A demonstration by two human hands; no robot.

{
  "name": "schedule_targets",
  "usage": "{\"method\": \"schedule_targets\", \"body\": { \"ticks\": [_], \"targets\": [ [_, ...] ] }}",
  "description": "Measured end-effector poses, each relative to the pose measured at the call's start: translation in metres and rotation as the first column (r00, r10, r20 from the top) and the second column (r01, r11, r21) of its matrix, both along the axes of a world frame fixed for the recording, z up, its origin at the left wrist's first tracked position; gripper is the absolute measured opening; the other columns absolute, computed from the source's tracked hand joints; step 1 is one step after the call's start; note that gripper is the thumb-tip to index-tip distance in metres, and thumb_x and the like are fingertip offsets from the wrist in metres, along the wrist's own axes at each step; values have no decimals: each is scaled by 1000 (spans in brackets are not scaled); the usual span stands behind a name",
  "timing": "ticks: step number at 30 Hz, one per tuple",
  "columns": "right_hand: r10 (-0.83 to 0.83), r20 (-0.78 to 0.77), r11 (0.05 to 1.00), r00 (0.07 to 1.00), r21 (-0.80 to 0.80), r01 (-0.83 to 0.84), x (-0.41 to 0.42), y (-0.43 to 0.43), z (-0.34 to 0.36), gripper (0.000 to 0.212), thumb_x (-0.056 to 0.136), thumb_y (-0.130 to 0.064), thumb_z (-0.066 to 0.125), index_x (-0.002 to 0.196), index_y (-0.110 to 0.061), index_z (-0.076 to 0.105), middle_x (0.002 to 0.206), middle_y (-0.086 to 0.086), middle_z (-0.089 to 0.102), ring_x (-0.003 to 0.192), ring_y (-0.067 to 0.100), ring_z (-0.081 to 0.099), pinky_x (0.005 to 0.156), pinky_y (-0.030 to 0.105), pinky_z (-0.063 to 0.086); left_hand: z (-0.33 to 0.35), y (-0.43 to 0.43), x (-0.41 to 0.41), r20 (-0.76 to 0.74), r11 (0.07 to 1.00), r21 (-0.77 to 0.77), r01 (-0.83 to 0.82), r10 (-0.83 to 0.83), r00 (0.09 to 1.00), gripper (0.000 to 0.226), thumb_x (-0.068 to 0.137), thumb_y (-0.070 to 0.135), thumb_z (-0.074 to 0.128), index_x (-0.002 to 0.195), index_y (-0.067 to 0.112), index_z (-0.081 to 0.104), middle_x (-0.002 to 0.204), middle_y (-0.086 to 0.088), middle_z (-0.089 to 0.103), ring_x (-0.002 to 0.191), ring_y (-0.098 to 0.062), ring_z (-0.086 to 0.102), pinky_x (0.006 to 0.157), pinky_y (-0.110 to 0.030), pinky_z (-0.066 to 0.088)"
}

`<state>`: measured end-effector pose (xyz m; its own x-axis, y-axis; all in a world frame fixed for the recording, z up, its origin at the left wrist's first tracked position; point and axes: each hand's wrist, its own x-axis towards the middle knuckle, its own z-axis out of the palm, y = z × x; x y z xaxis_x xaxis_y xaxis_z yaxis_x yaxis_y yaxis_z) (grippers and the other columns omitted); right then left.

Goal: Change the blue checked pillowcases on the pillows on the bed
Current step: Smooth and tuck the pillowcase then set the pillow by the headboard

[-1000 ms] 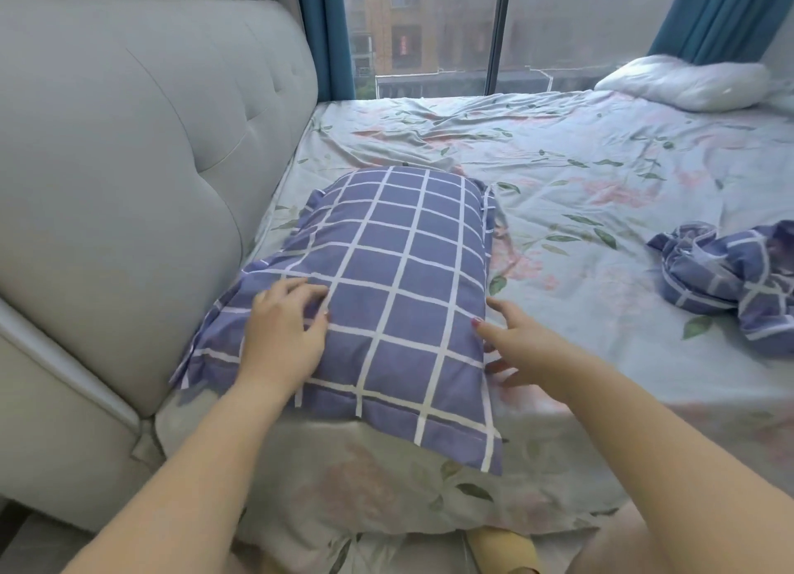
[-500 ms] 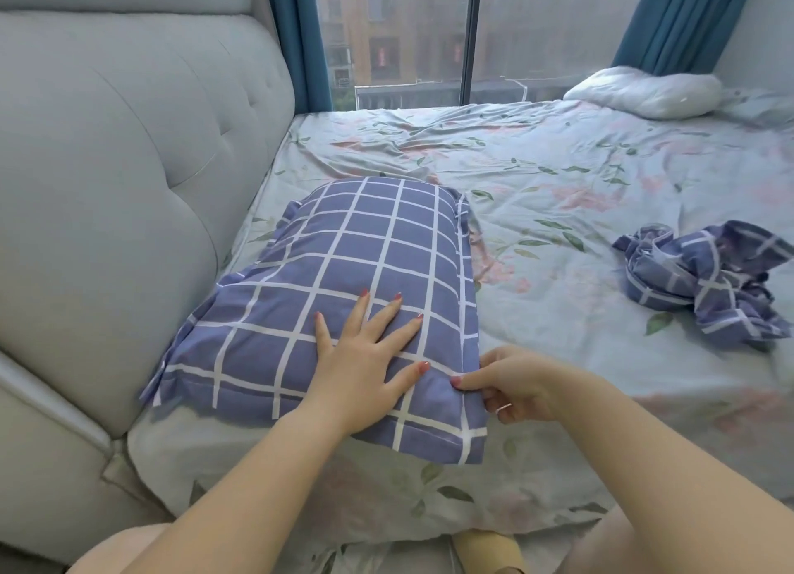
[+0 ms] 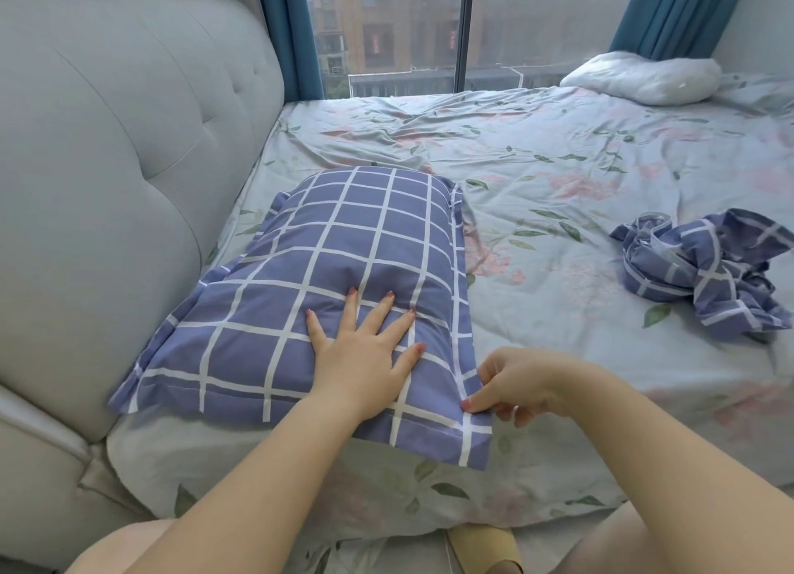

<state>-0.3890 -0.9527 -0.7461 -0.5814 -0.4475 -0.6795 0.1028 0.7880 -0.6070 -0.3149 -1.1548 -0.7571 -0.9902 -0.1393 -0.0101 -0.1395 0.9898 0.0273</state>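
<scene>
In the centre of the frame, the covered pillow (image 3: 352,251) lies lengthwise on the floral sheet (image 3: 558,178), with its blue checked pillowcase (image 3: 240,350) still on. Its left flange touches the padded grey headboard (image 3: 107,165), which runs down the left of the frame, so you have no room on that side. Its near end sits close to the bed's near edge, where the sheet falls away toward the bottom of the frame. To the right you have a wide stretch of bare sheet. It runs to a crumpled pillowcase (image 3: 704,268) of the same check at the right edge, well apart from the pillow. A bare white pillow (image 3: 644,77) rests in the upper right, near the window (image 3: 408,27).

Your left hand (image 3: 365,354) lies flat on the near half of the covered pillow. Its fingers are straight and spread, pressing a dent into the pillow and holding nothing. Your right hand (image 3: 524,384) pinches the flange on the pillowcase's right edge near the lower right corner, thumb on top and fingers curled beneath.
</scene>
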Motion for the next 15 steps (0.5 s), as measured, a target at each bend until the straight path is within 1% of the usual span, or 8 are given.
{"method": "schedule_targets", "body": {
  "ticks": [1, 2, 4, 7, 8, 10, 12, 15],
  "targets": [
    [-5, -45, 1000, 999, 1, 5, 1, -2, -1, 26, 83, -28, 76, 90, -6, 64, 71, 2, 61, 60, 13, 55, 61, 27, 49, 1, 0, 0, 5, 1000, -8, 9, -9, 1000, 58, 96, 66, 10, 152, 52, 4, 164, 19, -6, 150, -23, -20, 107, -73, -11],
    [-32, -59, 999, 998, -29, 31, 1, -5, -2, 36, 82, -32, 77, 99, -2, 67, 79, 5, 67, 64, 14, 59, 63, 28, 52, 2, 0, 1, 7, 1000, -9, 17, -17, 1000, 57, 96, 66, 11, 152, 52, 3, 164, 19, -7, 150, -23, -21, 107, -74, -11],
    [-132, -3, 979, 991, -154, 130, 0, -9, -2, 48, 78, -37, 80, 110, -3, 67, 97, 10, 74, 77, 17, 70, 73, 33, 59, 5, -1, 3, -6, 1000, 1, 26, -26, 1000, 57, 97, 65, 13, 152, 52, 2, 163, 19, -9, 150, -22, -21, 107, -73, -10],
    [-216, 176, 921, 960, -290, 260, 3, -20, -4, 55, 73, -27, 86, 119, -6, 62, 108, 8, 74, 94, 24, 73, 83, 42, 59, 7, -1, 6, -45, 1000, 1, 0, 0, 999, 57, 98, 63, 14, 152, 51, 1, 164, 17, -11, 150, -19, -21, 109, -71, -8],
    [-224, 222, 907, 949, -309, 287, 5, -25, -6, 58, 72, -22, 87, 121, -6, 61, 109, 8, 74, 96, 25, 72, 85, 43, 59, 8, -1, 7, -56, 1000, 1, -18, 18, 998, 57, 98, 63, 14, 152, 50, 2, 164, 16, -12, 150, -19, -20, 109, -71, -8],
    [-269, 252, 888, 930, -309, 341, 10, -37, -16, 62, 70, -15, 88, 124, -4, 59, 109, 10, 73, 97, 28, 71, 85, 44, 58, 9, -4, 6, -48, 999, 12, -53, 53, 997, 58, 97, 64, 14, 152, 50, 3, 163, 14, -16, 150, -20, -20, 110, -71, -7],
    [-310, 223, 884, 924, -291, 367, 14, -44, -17, 56, 72, -14, 86, 121, -5, 61, 108, 10, 72, 96, 27, 71, 82, 43, 60, 11, -9, 5, -17, 996, 35, -81, 81, 997, 60, 95, 68, 14, 152, 51, 2, 162, 14, -20, 149, -21, -22, 111, -69, -8],
    [-265, 224, 909, 938, -267, 320, 15, -43, -12, 40, 81, -14, 79, 117, -8, 63, 105, 7, 73, 93, 21, 72, 81, 38, 60, 13, -19, 3, 2, 991, 60, -116, 116, 993, 60, 94, 70, 14, 151, 54, 2, 162, 15, -21, 149, -22, -25, 112, -66, -9]
  ]
}}
